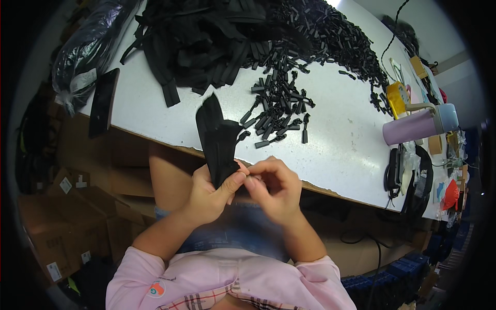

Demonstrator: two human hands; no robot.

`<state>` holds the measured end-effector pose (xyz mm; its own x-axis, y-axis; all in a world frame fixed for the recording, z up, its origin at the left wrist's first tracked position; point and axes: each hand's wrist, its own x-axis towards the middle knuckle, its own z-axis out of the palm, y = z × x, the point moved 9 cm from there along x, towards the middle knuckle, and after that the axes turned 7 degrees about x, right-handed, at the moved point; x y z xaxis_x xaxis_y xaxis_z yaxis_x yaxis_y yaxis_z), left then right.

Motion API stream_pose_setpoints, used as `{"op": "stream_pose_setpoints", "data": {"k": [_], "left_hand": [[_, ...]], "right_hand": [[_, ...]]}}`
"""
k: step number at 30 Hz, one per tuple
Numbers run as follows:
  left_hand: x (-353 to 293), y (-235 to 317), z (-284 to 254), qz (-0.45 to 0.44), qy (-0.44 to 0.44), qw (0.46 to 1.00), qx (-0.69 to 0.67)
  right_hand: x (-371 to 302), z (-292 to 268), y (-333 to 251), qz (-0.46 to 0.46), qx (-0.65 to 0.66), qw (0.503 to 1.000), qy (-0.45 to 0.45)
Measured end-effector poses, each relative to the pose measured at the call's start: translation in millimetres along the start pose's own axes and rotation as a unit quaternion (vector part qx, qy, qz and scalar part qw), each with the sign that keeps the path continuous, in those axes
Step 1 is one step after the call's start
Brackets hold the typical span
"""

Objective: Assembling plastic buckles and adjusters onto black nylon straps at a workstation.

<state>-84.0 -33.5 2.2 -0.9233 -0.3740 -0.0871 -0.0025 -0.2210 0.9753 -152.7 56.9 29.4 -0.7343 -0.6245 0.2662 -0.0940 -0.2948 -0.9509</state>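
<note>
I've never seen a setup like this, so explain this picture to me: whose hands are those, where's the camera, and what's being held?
There is no robot here, just a person's bare hands, seen from a camera worn on their head and looking down. Its fisheye lens bends straight edges. The left hand holds black fabric strips. The right hand meets it with bent fingers; whether they pinch anything is hidden. On the white table lie a pile of similar strips and many small black pieces that look like zipper pulls. A lilac tumbler lies toward the right.
</note>
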Motion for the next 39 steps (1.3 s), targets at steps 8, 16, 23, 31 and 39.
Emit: {"op": "stream_pose_setpoints", "data": {"k": [8,16,23,31,39], "left_hand": [[8.8,13.3,-30.6,0.035,0.101,0.994,0.017],[-1.6,-18.4,-11.3,-0.073,-0.047,0.996,-0.018],[-1.7,-20.6,-5.7,-0.114,-0.027,0.979,-0.168],[-9.6,15.5,-12.3,0.191,0.091,0.953,0.218],[4.7,-18.3,-2.7,-0.008,-0.094,0.994,0.058]], "right_hand": [[-14.5,34.7,19.4,0.002,-0.167,0.974,-0.150],[12.1,29.1,-33.3,-0.176,-0.215,0.959,-0.058],[2.1,21.5,-13.1,-0.081,-0.062,0.992,-0.071],[-10.1,16.0,29.1,0.176,0.114,0.978,0.017],[-14.1,44.3,-44.6,-0.009,0.039,0.934,-0.354]]}}
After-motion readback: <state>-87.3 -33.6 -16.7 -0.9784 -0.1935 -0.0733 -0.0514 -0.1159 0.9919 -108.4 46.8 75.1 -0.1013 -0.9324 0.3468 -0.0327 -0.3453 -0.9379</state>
